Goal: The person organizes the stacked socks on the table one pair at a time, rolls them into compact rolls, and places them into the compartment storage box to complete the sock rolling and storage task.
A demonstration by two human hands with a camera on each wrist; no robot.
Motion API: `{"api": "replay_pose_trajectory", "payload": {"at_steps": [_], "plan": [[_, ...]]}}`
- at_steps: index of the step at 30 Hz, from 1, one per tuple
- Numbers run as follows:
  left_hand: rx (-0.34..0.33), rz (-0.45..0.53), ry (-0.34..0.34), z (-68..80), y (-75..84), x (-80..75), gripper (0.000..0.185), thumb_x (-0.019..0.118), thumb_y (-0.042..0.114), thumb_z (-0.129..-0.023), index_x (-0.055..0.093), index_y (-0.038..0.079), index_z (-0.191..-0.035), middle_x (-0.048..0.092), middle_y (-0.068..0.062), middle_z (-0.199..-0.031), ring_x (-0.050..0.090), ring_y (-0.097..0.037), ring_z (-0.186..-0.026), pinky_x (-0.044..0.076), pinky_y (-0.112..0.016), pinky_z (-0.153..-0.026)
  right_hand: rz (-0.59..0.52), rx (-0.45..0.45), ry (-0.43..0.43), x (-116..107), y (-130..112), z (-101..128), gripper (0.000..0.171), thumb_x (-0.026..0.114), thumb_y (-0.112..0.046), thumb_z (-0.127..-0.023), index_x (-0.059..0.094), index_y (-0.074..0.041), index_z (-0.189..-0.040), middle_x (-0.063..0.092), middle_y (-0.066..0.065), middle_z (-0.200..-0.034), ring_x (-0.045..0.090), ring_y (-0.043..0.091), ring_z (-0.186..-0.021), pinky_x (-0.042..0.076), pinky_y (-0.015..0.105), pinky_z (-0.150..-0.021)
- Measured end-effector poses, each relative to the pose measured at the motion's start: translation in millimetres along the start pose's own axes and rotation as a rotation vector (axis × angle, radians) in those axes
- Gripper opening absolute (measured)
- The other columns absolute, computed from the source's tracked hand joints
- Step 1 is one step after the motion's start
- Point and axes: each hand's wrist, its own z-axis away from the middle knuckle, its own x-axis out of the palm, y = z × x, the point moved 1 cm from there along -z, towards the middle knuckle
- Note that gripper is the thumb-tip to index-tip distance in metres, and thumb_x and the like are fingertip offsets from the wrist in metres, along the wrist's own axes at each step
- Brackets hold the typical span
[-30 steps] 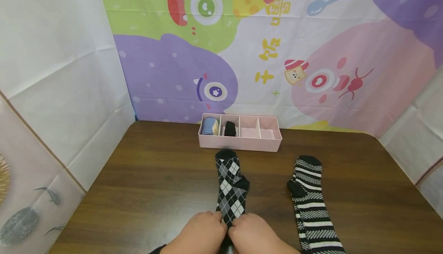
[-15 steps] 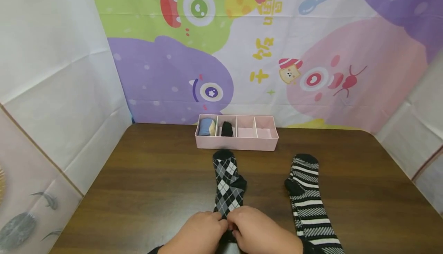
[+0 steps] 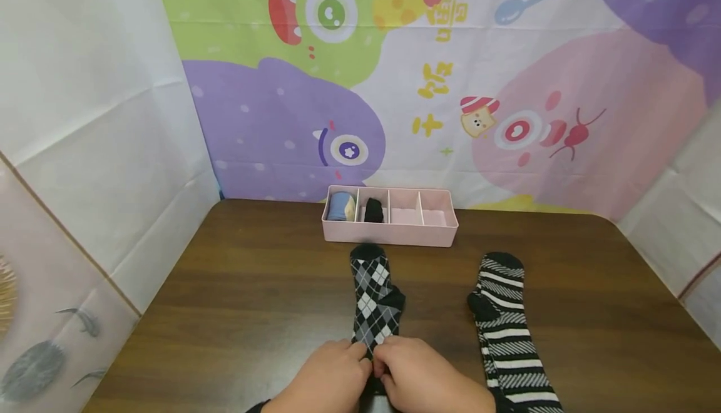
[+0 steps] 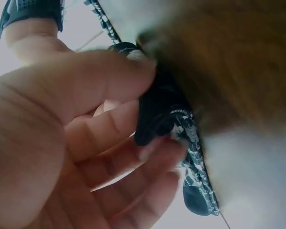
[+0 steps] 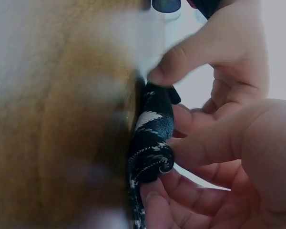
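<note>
A black, grey and white argyle sock (image 3: 368, 288) lies on the table with its toe pointing away from me. Both hands work at its near end. My left hand (image 3: 335, 372) pinches the black cuff between thumb and index finger, which the left wrist view shows close up, its other fingers spread below. My right hand (image 3: 425, 369) pinches the same end from the right, fingertips close to the left hand's. In the right wrist view the sock fabric (image 5: 152, 124) is rolled over at this end, with the right thumb and fingers around the roll. The hands hide part of the cuff from above.
Beyond the argyle sock stands a pink divided box (image 3: 388, 233). Its left compartments hold a blue rolled bundle (image 3: 339, 206) and a black bundle (image 3: 373, 211). To the right lies a black-and-white striped sock (image 3: 509, 331), close to the right sleeve. A printed cloth (image 3: 417, 163) hangs behind the table (image 3: 242, 300).
My right hand has shifted slightly up the sock and turned, so its fingertips now show and dark fabric is visible beneath them. The left hand stays nearly in place.
</note>
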Motion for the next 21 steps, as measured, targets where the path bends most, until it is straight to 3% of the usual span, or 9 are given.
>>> {"api": "replay_pose_trajectory", "payload": {"at_steps": [6,11,18,21], "plan": [[-0.003,-0.050,0.042,1.5,3.1,0.3,0.008,0.080,0.021,-0.081,0.073,0.017,-0.081,0.057,0.006,-0.077,0.049,-0.009,-0.069,0.045,-0.026,-0.065,-0.010,-0.001,-0.010,-0.8,1.5,0.5,0.022,0.072,-0.007,-0.089,0.060,-0.021,-0.077,0.049,-0.016,-0.076,0.047,0.001,-0.067,0.047,0.024,-0.064],[-0.058,0.069,0.018,0.5,2.5,0.6,0.014,0.079,0.014,-0.084,0.067,0.019,-0.090,0.059,0.006,-0.075,0.053,-0.007,-0.064,0.048,-0.028,-0.061,0.010,-0.008,-0.016,-1.4,1.3,0.1,0.024,0.073,-0.012,-0.092,0.059,-0.022,-0.076,0.049,-0.016,-0.075,0.048,0.000,-0.069,0.047,0.024,-0.066],[-0.095,0.186,-0.013,0.3,-1.7,0.7,0.015,0.076,0.009,-0.086,0.065,0.018,-0.090,0.056,0.008,-0.074,0.052,-0.006,-0.065,0.047,-0.028,-0.061,0.014,-0.005,-0.042,-3.8,-2.0,1.2,0.021,0.073,-0.012,-0.092,0.063,-0.020,-0.076,0.049,-0.016,-0.075,0.047,0.001,-0.067,0.047,0.024,-0.064],[-0.113,0.219,-0.043,-0.2,-2.8,0.1,0.012,0.075,0.011,-0.088,0.065,0.017,-0.091,0.058,0.007,-0.076,0.056,-0.006,-0.068,0.049,-0.028,-0.063,0.098,-0.057,-0.048,-4.9,-6.1,2.5,0.019,0.076,-0.015,-0.088,0.065,-0.020,-0.073,0.049,-0.015,-0.074,0.047,0.001,-0.065,0.046,0.022,-0.062]]}}
